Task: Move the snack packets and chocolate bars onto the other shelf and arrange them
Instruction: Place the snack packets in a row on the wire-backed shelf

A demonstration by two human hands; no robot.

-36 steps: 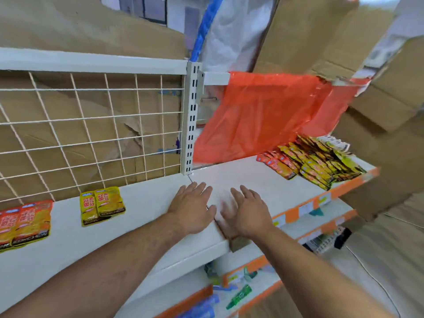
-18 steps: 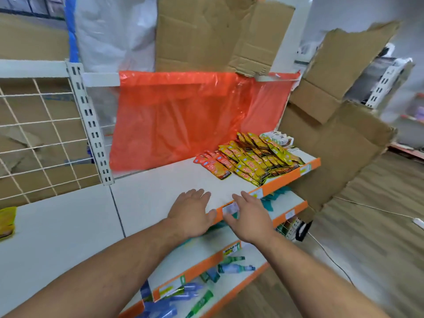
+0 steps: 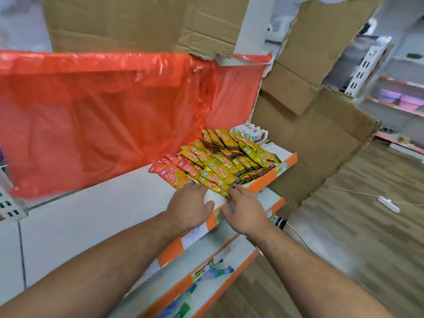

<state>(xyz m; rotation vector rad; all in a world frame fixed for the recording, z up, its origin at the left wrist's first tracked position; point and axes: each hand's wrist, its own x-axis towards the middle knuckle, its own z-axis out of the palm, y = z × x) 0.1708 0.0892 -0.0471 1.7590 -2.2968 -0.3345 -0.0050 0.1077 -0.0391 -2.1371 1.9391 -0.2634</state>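
Across the left of the frame an orange plastic sheet (image 3: 103, 111) is hung behind the white shelf (image 3: 91, 214). At centre, red snack packets (image 3: 173, 175) are laid in an overlapped row. The left hand (image 3: 190, 207) is held just short of them, fingers loosely spread and empty. Yellow snack packets (image 3: 218, 167) are fanned beside them, and the right hand (image 3: 245, 210) is held at their front edge, fingers straight and empty. White-green bars (image 3: 251, 134) are stacked further right. The pouches are judged light, limp and slippery, best gathered by squeezing a row from both ends.
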